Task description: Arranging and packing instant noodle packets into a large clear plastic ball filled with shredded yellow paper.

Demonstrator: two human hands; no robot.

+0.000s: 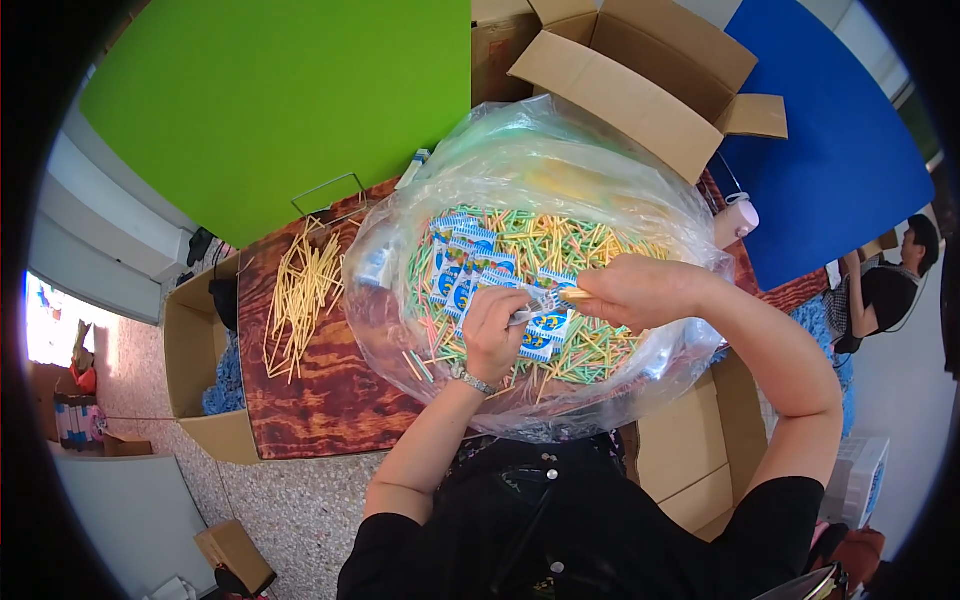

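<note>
My left hand (493, 328) is closed on the edge of a small clear and blue plastic packet (540, 300). Across from it, my right hand (640, 291) pinches a few short yellow sticks (574, 295) right at the packet's side; whether their ends are inside it I cannot tell. Both hands are over a big clear plastic bag (660, 200), spread wide and filled with many short pink, green and yellow sticks (610, 345). On top of those lie several blue and white packets (487, 262), to the left of and beneath my hands.
A heap of longer pale yellow sticks (303, 290) lies on the red-brown wooden table (340, 415). Behind the bag stands an open cardboard box (640, 90), between green (300, 100) and blue (830, 130) panels. A pink-white cylinder (736, 221) is at right; another person (885, 285) sits beyond.
</note>
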